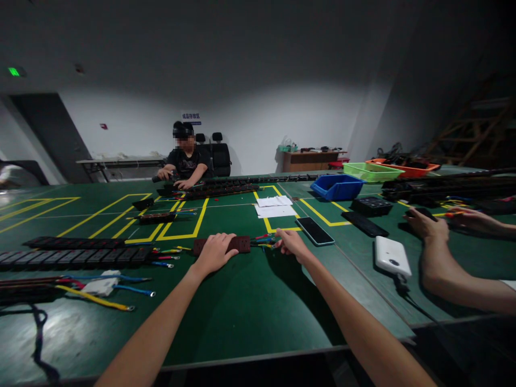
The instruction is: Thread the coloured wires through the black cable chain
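Note:
My left hand lies over a dark red strip-shaped block, its fingers across the top and its thumb along the near side. Coloured wires come out of both ends of this block. At its right end, my right hand is closed with curled fingers at the tips of the red, blue and yellow-green wires. My fingers partly hide the wire ends there. Left of the block lie long black segmented strips, with wires ending in ring lugs.
A phone, white papers and a blue bin lie beyond my right hand. A white power bank with a cable is at right, near a co-worker's hands. Another person sits across the green table.

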Motion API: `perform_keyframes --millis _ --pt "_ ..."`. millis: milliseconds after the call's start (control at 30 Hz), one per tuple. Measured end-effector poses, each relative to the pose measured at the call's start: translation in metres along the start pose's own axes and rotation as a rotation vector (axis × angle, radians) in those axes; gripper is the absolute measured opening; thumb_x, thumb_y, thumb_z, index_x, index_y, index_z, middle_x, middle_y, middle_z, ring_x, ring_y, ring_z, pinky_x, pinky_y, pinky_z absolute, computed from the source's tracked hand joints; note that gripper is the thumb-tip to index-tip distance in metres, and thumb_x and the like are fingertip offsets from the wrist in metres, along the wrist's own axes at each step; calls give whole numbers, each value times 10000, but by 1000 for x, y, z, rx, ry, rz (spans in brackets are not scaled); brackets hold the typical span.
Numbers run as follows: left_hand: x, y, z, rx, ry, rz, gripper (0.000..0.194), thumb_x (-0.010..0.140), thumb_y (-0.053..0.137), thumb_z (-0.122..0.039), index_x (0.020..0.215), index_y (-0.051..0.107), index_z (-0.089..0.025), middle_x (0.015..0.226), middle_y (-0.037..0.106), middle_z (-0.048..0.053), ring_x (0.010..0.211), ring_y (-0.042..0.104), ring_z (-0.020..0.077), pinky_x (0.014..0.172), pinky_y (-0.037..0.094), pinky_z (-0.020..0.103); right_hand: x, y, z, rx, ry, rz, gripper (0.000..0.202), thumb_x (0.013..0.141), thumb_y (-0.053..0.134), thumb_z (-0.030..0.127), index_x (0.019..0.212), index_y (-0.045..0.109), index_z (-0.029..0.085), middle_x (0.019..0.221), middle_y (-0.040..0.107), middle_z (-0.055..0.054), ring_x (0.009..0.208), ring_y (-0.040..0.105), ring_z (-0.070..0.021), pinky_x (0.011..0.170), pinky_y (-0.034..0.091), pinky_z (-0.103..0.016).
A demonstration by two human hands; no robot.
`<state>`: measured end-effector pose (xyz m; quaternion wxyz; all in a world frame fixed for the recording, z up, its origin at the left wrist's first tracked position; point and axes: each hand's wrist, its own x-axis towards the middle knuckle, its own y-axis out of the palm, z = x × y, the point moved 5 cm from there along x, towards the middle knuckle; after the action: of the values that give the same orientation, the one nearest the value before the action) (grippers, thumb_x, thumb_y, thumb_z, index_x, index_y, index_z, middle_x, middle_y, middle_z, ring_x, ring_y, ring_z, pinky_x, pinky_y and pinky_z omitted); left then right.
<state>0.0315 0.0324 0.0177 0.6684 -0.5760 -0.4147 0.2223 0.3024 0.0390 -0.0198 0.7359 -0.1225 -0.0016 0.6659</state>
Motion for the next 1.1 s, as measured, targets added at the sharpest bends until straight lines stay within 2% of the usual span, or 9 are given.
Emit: perform_keyframes --millis 233,467,733,967,1100 --pt "-1 -2 -1 -5 3 -2 492 978 485 -515 1369 521 -217 1251 648 116 1134 594 278 991 418 421 0 -2 -2 13 48 36 375 1023 460 374 901 687 102 655 679 -39 378 466 -45 352 292 -147" --pt "0 2 2 11 8 -10 497 976 496 -515 1367 520 -211 1258 646 121 1161 586 283 999 411 424 3 -1 -6 67 76 60 393 995 516 447 852 680 120 704 684 -51 398 493 -46 361 329 -142" --pt "0 0 0 7 6 -7 490 978 495 -509 1370 515 -216 1267 646 112 1156 587 280 987 418 422 -1 0 -6 73 104 60 360 993 516 433 888 661 121 841 717 -97 528 650 -93 405 393 -139" --pt "-1 -1 0 2 -6 -12 489 978 500 -511 1362 521 -209 1258 649 118 1155 589 279 987 412 408 -3 -2 -2 97 99 26 345 1003 517 408 956 687 111 998 715 -132 519 661 -89 381 378 -142" --pt "0 1 1 1 -1 -17 500 974 507 -517 1367 517 -209 1267 645 120 1157 588 282 987 411 410 -5 -1 2 118 79 25 379 1006 509 406 890 686 92 1105 704 -164 514 662 -93 357 380 -158"
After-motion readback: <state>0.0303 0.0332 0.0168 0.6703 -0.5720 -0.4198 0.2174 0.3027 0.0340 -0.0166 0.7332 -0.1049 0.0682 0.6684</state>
